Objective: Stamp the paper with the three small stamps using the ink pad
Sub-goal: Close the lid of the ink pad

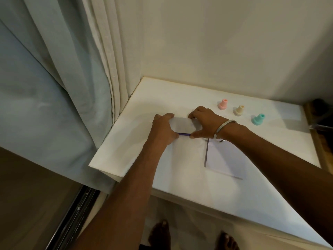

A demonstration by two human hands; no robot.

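1. Table (180,186): white, flat top; bears every item below.
2. Paper (225,159): white sheet, lying just nearer the camera than the right wrist; judged light, limp, prone to slide. Steady it with flat fingers while stamping.
3. Ink pad (182,126): flat case, pale lid, purple edge showing along the near side, held between both hands. Left hand (162,130) curls round its left end; right hand (203,123) grips the right end, fingers over the far edge, thumb at the near edge. Judged rigid and light; lid likely lifts at an edge.
4. Three stamps, beyond the right-hand knuckles, untouched: pink stamp (223,104), cream stamp (239,110), teal stamp (258,119). Judged hard plastic, light; pinch at the narrow neck.
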